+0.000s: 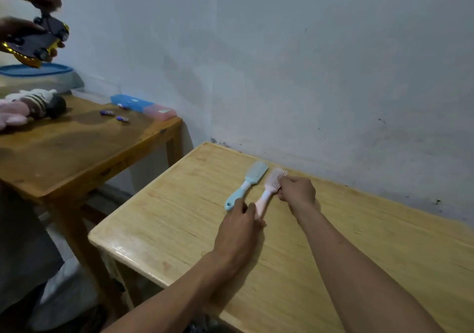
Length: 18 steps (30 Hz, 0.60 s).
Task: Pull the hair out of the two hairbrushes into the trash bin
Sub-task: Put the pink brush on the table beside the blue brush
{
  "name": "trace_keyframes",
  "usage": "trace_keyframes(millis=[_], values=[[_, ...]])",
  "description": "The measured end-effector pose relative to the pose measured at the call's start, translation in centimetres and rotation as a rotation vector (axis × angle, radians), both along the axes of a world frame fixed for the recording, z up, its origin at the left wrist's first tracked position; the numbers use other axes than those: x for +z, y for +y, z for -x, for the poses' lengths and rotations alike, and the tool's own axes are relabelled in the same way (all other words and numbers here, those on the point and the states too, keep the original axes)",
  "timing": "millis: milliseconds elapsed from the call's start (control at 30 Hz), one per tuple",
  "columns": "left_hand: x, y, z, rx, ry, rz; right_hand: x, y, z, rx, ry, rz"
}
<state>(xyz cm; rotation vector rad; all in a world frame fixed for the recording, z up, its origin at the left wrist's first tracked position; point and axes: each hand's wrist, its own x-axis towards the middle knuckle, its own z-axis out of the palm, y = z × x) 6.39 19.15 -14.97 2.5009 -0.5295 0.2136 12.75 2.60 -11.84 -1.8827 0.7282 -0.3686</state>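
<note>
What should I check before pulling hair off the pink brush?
1. Pink brush handle steadied by left hand: ok.
2. Right hand at the bristle head: ok.
3. Right grip actually pinching hair: cannot tell, fingertips hidden.
4. Blue brush lying apart on the table, out of the way: ok.
5. Trash bin in view for the drop: not ok, none visible.
6. Hair visible in either brush: cannot tell, too small.
</note>
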Motion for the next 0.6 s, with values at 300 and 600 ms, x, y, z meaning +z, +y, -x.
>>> trace_keyframes(millis=[300, 600], values=[[-0.3, 0.0, -0.2, 0.024, -0.010, 0.040, -1.2, 0.6, -0.5, -0.121, -0.015, 0.116], [-0.1, 0.4, 0.8, 0.038, -0.098, 0.142, 0.7, 1.2, 2.9, 0.021, 0.094, -0.022]])
